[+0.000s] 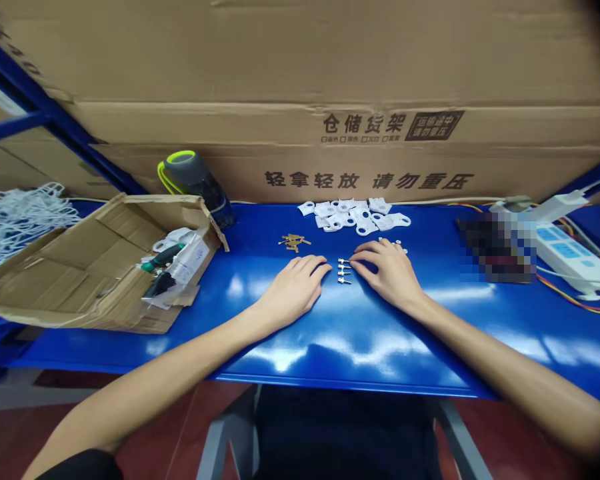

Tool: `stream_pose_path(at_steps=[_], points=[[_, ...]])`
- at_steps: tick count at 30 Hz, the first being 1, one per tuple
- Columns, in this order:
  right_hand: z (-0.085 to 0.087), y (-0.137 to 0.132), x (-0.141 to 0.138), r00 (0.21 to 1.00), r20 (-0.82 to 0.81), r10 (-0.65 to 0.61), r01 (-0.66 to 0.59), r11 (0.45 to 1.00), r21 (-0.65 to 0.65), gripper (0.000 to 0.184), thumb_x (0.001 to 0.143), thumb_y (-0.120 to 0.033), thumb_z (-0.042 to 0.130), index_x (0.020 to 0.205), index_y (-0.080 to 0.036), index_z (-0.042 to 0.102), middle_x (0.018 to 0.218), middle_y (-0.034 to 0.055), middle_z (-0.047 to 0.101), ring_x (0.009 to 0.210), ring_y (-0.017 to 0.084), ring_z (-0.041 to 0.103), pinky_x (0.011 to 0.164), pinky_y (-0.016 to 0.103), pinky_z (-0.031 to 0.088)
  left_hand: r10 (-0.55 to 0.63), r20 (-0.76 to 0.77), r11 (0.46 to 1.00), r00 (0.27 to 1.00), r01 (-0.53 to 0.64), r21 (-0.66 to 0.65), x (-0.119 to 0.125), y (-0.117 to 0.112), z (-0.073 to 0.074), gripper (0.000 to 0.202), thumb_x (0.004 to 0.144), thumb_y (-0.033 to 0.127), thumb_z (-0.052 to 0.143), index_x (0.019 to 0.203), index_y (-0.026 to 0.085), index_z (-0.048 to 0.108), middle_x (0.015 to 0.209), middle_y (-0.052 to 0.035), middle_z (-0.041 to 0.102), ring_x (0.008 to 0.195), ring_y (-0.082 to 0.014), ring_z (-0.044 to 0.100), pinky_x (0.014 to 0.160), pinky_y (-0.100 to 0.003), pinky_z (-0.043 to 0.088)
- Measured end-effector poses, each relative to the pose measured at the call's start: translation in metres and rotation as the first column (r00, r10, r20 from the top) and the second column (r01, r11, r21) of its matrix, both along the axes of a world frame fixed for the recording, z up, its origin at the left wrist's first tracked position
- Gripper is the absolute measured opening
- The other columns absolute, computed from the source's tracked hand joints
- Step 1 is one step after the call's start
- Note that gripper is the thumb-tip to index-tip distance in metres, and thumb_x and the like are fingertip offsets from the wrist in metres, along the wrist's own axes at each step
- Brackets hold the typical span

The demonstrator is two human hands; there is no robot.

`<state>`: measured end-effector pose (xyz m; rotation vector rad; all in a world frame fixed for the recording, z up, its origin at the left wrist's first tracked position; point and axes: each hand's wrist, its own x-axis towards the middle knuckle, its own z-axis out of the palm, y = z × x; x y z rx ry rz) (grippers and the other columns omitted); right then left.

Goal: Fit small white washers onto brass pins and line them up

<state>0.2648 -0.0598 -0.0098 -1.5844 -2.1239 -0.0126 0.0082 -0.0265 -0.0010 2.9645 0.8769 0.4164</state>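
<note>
Several small white parts with metal pins (344, 272) lie in a short column on the blue table. My right hand (387, 272) is on their right, its thumb and index finger closed at the pin end of the uppermost one. To the left of the column rests my left hand (296, 288), palm down with loosely bent fingers and nothing visible in it. Small brass-coloured strips (294, 241) form a loose pile beyond my left hand. Farther back lie white flat pieces with round holes (363, 219). A few tiny white bits (400, 245) show just behind my right hand.
An open cardboard box (95, 267) on the left holds a green-and-black-handled tool (164, 257) and white packets. Behind it stands a dark cylinder with a lime rim (193, 177). At right are a blurred-out object (497, 247) and a power strip (575, 257) with cables. Large cardboard (280, 73) backs the table.
</note>
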Motion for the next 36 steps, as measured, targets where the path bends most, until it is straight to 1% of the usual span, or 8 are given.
stream_pose_path(at_steps=[6, 17, 21, 23, 26, 29, 32, 36], points=[[0.001, 0.000, -0.001, 1.000, 0.014, -0.002, 0.003, 1.000, -0.009, 0.028, 0.107, -0.039, 0.055, 0.104, -0.026, 0.080, 0.118, 0.0063, 0.077, 0.106, 0.029, 0.063, 0.094, 0.046, 0.041, -0.002, -0.018, 1.000, 1.000, 0.002, -0.012, 0.000, 0.000, 0.001, 0.039, 0.104, 0.014, 0.048, 0.141, 0.012, 0.059, 0.150, -0.0157, 0.059, 0.140, -0.0296, 0.055, 0.120, -0.048, 0.045], [0.004, -0.003, 0.002, 0.998, 0.068, -0.006, 0.009, 0.999, -0.044, 0.029, 0.107, -0.038, 0.053, 0.108, -0.028, 0.080, 0.123, 0.0059, 0.077, 0.110, 0.029, 0.063, 0.096, 0.049, 0.042, -0.019, 0.002, 1.000, 1.000, 0.019, -0.018, 0.000, 0.003, 0.001, 0.038, 0.104, 0.016, 0.047, 0.140, 0.014, 0.060, 0.148, -0.0152, 0.060, 0.140, -0.0296, 0.056, 0.119, -0.048, 0.046], [0.007, -0.005, 0.007, 0.994, 0.107, -0.015, 0.020, 0.999, -0.048, 0.034, 0.109, -0.041, 0.047, 0.119, -0.028, 0.077, 0.131, 0.0073, 0.074, 0.115, 0.030, 0.064, 0.100, 0.053, 0.044, -0.008, -0.006, 1.000, 1.000, 0.008, -0.029, -0.001, 0.003, 0.002, 0.039, 0.106, 0.017, 0.044, 0.142, 0.014, 0.059, 0.150, -0.0154, 0.059, 0.142, -0.0290, 0.054, 0.120, -0.048, 0.045], [0.009, -0.008, 0.012, 0.987, 0.161, 0.012, -0.003, 0.998, -0.056, 0.042, 0.110, -0.044, 0.043, 0.135, -0.026, 0.070, 0.145, 0.0101, 0.067, 0.126, 0.033, 0.062, 0.106, 0.056, 0.043, -0.003, -0.009, 0.999, 1.000, 0.002, -0.042, -0.002, 0.003, 0.001, 0.042, 0.107, 0.018, 0.041, 0.146, 0.014, 0.056, 0.155, -0.0153, 0.055, 0.146, -0.0286, 0.051, 0.123, -0.049, 0.042], [0.009, -0.014, 0.022, 0.962, 0.242, 0.124, -0.102, 0.990, -0.102, 0.065, 0.108, -0.058, 0.038, 0.162, -0.021, 0.044, 0.167, 0.0146, 0.044, 0.149, 0.037, 0.046, 0.121, 0.063, 0.033, 0.002, -0.032, 0.997, 0.999, -0.004, -0.072, -0.003, 0.004, 0.000, 0.048, 0.110, 0.024, 0.036, 0.156, 0.013, 0.047, 0.165, -0.0145, 0.044, 0.155, -0.0286, 0.040, 0.130, -0.051, 0.033], [0.005, -0.021, 0.031, 0.940, 0.277, 0.200, -0.154, 0.972, -0.178, 0.091, 0.102, -0.074, 0.037, 0.171, -0.016, 0.020, 0.173, 0.0175, 0.027, 0.159, 0.038, 0.029, 0.129, 0.065, 0.020, 0.020, -0.075, 0.992, 0.997, -0.029, -0.121, -0.003, 0.006, -0.001, 0.055, 0.113, 0.038, 0.034, 0.162, 0.015, 0.039, 0.171, -0.0129, 0.035, 0.160, -0.0293, 0.032, 0.133, -0.052, 0.026], [0.002, -0.025, 0.035, 0.939, 0.280, 0.201, -0.136, 0.963, -0.234, 0.097, 0.100, -0.078, 0.035, 0.172, -0.017, 0.012, 0.173, 0.0177, 0.025, 0.161, 0.038, 0.025, 0.130, 0.066, 0.016, 0.024, -0.111, 0.984, 0.994, -0.043, -0.171, -0.003, 0.007, 0.001, 0.061, 0.112, 0.047, 0.034, 0.165, 0.018, 0.035, 0.173, -0.0112, 0.030, 0.162, -0.0288, 0.026, 0.134, -0.051, 0.022], [0.002, -0.025, 0.034, 0.941, 0.276, 0.197, -0.122, 0.956, -0.267, 0.095, 0.100, -0.078, 0.034, 0.171, -0.019, 0.013, 0.173, 0.0165, 0.025, 0.161, 0.038, 0.023, 0.130, 0.067, 0.017, 0.025, -0.117, 0.978, 0.993, -0.049, -0.205, -0.004, 0.007, 0.003, 0.063, 0.113, 0.050, 0.033, 0.166, 0.017, 0.032, 0.174, -0.0116, 0.027, 0.163, -0.0279, 0.022, 0.135, -0.051, 0.020]])
